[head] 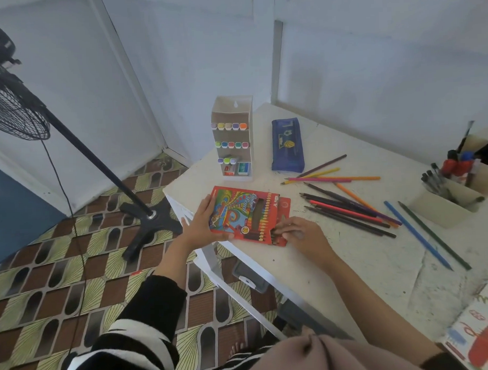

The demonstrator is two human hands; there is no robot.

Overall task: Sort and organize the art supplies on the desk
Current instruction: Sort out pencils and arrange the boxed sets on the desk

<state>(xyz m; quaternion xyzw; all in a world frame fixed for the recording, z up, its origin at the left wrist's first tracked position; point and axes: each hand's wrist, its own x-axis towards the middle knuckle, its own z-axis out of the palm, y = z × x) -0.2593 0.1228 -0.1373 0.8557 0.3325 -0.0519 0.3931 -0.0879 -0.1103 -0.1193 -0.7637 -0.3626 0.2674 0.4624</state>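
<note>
A red colour pencil box (239,212) with a bright swirl print lies at the near left corner of the white desk (337,264). My left hand (202,222) grips its left edge, thumb underneath. My right hand (300,234) pinches the box's open end, where several pencils show through the window. Loose colour pencils (348,206) lie scattered to the right of the box, with a blue pencil (416,234) and a dark green pencil (435,236) further right.
A white tiered marker stand (233,138) stands at the far left corner, a blue pencil case (287,146) beside it. A beige holder (456,194) with pens and brushes sits at the right. A printed book (480,326) lies near right. A standing fan (144,216) is left of the desk.
</note>
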